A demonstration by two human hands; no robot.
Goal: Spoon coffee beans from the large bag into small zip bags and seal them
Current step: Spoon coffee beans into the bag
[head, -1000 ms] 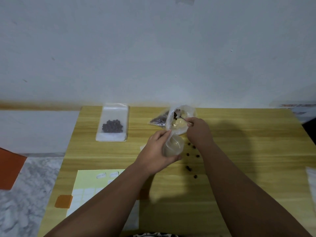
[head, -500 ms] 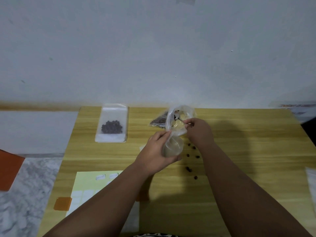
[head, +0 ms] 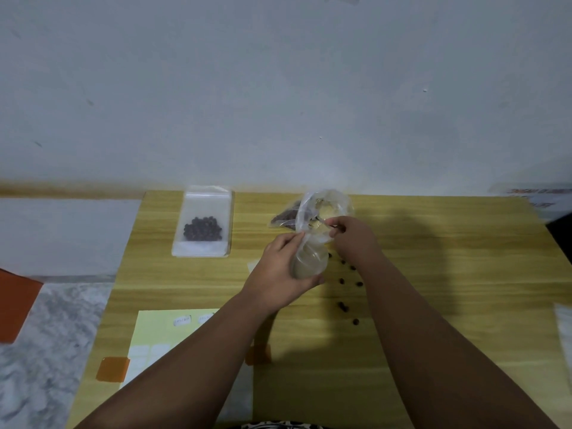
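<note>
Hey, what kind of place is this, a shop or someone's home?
Probably a home or small packing corner: a plain wooden table against a bare white wall, a marble-pattern floor, a label sheet.

A table (head: 433, 274) stands against a wall (head: 278, 88). Near the table's back edge, toward its left, a small zip bag (head: 202, 222) lies flat with beans inside. To the right of that bag, at the middle of the back edge, sits the large bag (head: 322, 212). In front of the large bag, loose beans (head: 343, 306) lie scattered. A sheet of labels (head: 161, 339) lies at the table's front left.
</note>
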